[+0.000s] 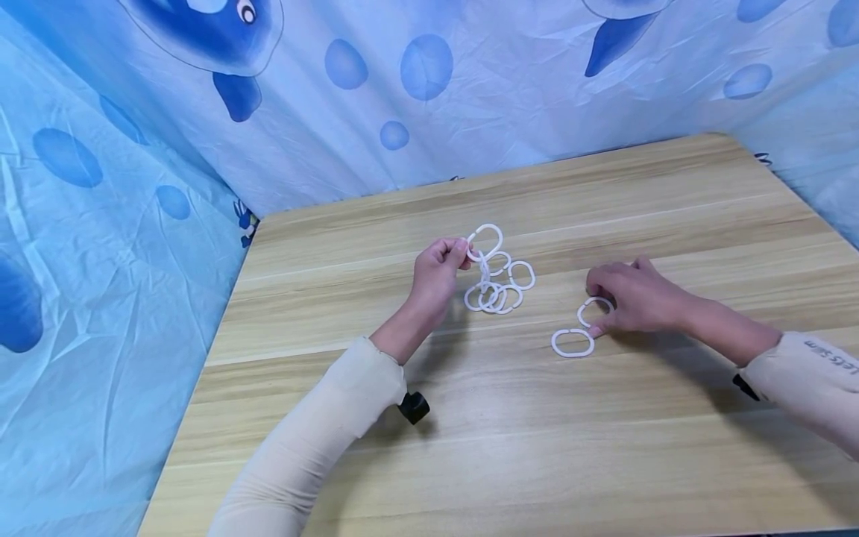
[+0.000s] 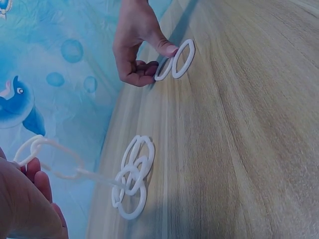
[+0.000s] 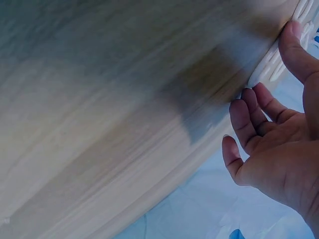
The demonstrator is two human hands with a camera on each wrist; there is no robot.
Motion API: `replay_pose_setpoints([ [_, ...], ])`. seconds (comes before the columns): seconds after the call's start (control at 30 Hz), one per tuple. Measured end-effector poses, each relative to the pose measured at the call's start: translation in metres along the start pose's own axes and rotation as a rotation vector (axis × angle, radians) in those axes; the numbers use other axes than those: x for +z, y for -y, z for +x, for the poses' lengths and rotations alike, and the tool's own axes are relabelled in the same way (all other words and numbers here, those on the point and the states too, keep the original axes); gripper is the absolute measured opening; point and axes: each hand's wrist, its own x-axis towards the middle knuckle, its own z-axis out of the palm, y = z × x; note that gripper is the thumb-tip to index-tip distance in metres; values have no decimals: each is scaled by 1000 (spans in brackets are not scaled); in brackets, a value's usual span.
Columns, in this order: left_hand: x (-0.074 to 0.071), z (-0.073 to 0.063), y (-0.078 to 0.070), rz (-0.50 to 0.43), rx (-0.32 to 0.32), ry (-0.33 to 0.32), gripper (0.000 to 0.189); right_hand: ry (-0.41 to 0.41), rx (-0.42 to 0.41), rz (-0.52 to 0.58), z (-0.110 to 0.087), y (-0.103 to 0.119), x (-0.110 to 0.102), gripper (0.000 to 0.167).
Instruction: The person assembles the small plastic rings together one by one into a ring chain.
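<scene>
My left hand [image 1: 436,272] pinches a white oval plastic link [image 1: 499,240] between thumb and fingers, raised above the table. From it hangs a chain of several similar white links [image 1: 522,287], whose lower part lies in a loose heap on the wood. My right hand [image 1: 634,298] rests low over the table, thumb and fingers curled at opposite sides of a loose white link [image 1: 580,319]. Just in front of its thumb lies another loose white link [image 1: 553,346]. In the right wrist view, the right fingertips [image 3: 256,92] meet the tabletop beside white links at the frame's edge.
The wood-grain table [image 1: 503,462] fills most of the head view. Behind it and on the left hangs a blue curtain [image 1: 295,134] with dolphins and bubbles. A black device [image 1: 414,408] sits under the left sleeve cuff.
</scene>
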Motion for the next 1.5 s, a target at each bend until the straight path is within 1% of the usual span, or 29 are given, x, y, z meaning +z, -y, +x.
replay_pose_setpoints([
  [0.3,0,0,2,4,-2,8,18,-30,-4,46,0,-2,4,50],
  [0.5,0,0,2,5,2,4,19,-28,-8,58,0,-1,4,50],
  [0.7,2,0,1,12,4,4,21,-26,-16,67,0,-1,4,43],
  [0.87,3,0,0,19,8,11,20,-49,-16,95,-2,0,6,42],
  [1.03,3,-1,0,28,-2,12,25,-59,-20,79,-2,2,7,39],
  [1.1,3,-1,0,28,-5,13,27,-64,-32,59,-2,2,8,38],
  [1.2,2,-1,1,24,-6,13,28,-88,-78,26,-1,1,9,36],
  [1.33,2,-1,1,26,-8,9,24,-127,-146,-14,1,-1,10,37],
  [1.43,2,-2,0,31,-6,10,21,-147,-173,-15,2,-2,10,38],
  [1.5,1,-2,1,31,-3,11,19,-163,-182,7,4,-2,9,37],
])
